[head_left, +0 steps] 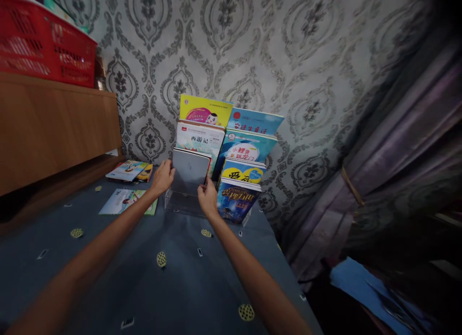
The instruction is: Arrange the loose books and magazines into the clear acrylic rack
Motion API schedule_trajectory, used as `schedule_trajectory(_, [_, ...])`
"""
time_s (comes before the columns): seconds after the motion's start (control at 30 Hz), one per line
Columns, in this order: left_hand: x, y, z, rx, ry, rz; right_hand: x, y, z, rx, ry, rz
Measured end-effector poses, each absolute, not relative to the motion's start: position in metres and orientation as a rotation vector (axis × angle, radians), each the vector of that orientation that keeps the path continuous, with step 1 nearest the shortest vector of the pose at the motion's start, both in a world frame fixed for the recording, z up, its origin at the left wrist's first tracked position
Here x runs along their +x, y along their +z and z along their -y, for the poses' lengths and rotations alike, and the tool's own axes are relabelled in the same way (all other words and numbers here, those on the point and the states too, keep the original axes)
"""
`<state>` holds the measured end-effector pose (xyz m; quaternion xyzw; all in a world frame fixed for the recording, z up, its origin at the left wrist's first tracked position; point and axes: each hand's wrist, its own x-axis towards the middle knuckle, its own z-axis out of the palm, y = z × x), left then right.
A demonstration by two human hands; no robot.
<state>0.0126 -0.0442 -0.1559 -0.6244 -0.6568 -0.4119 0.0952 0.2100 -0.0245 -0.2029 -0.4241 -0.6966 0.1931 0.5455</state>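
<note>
A plain grey book [189, 167] stands upright in the front left row of a clear plastic book rack [185, 203]. My left hand [163, 177] grips its left edge, fingers curled. At the book's lower right edge, my right hand [208, 197] is closed with the thumb on top. Behind it are a white book [202, 138] with Chinese lettering and a yellow book [207, 111]. The right side of the rack holds a dark blue book [236, 200], a yellow and blue book [245, 173] and two light blue books [252, 145] further back.
Flat on the dark patterned cloth [119, 272] at left lie a thin green and blue book [124, 201] and a small pile of books [130, 171]. A wooden cabinet [61, 118] carries a red basket [46, 41]. Patterned wallpaper is behind; a tied curtain [335, 210] hangs at right.
</note>
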Motion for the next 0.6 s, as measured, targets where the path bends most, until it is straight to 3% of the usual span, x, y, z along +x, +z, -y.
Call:
schedule_trajectory(0.17, [0.01, -0.161, 0.051, -1.886, -1.333, 1.899, 0.214, -0.205, 0.035, -0.952, 0.461, 1.665])
schedule_trajectory(0.33, [-0.003, -0.206, 0.082, -1.941, -1.35, 1.915, 0.226, -0.23, 0.07, -0.93, 0.451, 1.78])
schedule_trajectory(0.6, [-0.054, -0.274, 0.136, -1.88, -0.494, 2.321, 0.249, -0.309, 0.146, -0.884, 0.58, 2.115])
